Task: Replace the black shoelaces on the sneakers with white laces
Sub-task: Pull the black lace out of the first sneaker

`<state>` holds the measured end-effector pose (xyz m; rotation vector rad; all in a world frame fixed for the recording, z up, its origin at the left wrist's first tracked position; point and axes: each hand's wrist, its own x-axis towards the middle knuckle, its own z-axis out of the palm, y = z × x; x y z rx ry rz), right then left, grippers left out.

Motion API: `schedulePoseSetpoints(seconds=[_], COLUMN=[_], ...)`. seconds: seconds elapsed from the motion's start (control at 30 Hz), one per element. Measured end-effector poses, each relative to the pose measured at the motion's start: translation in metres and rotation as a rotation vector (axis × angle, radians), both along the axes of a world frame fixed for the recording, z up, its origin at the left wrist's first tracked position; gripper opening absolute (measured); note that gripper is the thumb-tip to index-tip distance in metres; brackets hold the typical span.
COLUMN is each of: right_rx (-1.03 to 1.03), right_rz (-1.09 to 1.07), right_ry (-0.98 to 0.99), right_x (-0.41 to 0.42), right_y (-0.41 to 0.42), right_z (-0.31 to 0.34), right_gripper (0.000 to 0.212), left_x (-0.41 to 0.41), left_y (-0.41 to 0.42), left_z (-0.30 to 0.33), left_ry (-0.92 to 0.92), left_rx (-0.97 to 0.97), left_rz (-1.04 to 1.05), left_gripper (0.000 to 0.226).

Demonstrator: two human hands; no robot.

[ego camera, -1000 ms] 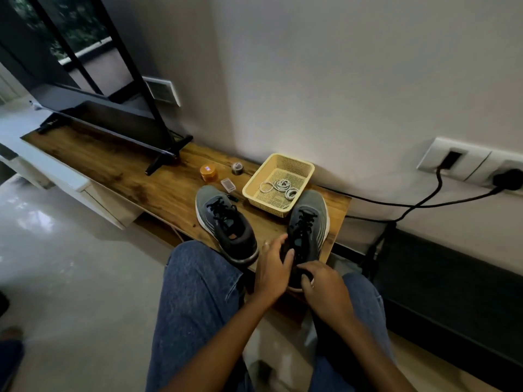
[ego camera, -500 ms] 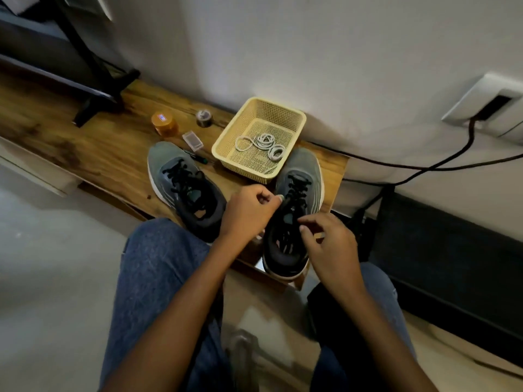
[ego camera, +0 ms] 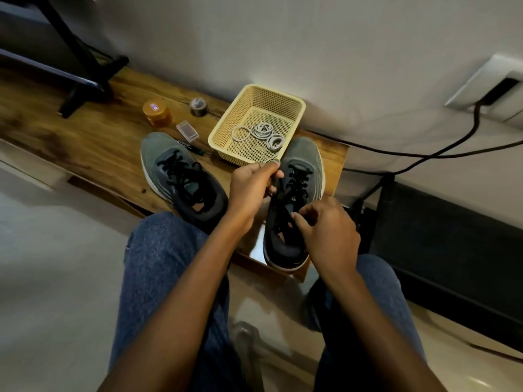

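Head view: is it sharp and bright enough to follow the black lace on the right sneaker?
Head view: dim and warm, edges smeared; the black lace blends into the right sneaker, clear only where the left hand pinches it; the white laces in the basket read sharply.

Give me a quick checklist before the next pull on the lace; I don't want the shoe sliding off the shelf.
1. Left hand has a grip on the black lace end: ok.
2. Right hand pinching the lacing near the tongue: ok, though exactly what it pinches is hidden.
3. Right sneaker fully supported: not ok, its heel overhangs the wooden shelf edge.
4. Left sneaker out of the way, laces untouched: ok.
5. White laces ready in the basket: ok.
6. Lace free of knots: cannot tell.
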<state>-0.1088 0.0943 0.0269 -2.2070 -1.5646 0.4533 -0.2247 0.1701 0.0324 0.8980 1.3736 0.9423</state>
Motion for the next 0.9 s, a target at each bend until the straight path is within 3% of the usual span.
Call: schedulePoseSetpoints(seconds=[0.1,0.6,0.9], right_rx=[-0.088,-0.302,-0.274], right_rz=[0.062,0.171,0.156], right_ry=[-0.115,-0.211,-0.285], right_x=[-0.006,-0.02,-0.024], right_y=[0.0,0.002,0.001], right_z=[0.003,0.008,0.005], right_gripper=[0.027,0.042,0.037], left_x=[-0.002,-0.015,-0.016], left_y=[0.002,0.017,0.016], left_z=[-0.001,0.008,-0.003], left_ry=[0.09,1.071,1.073], left_rx=[0.119,0.588,0.561], left_rz=[0.051,-0.049,-0.238], left_gripper=[0.029,0.028,0.03])
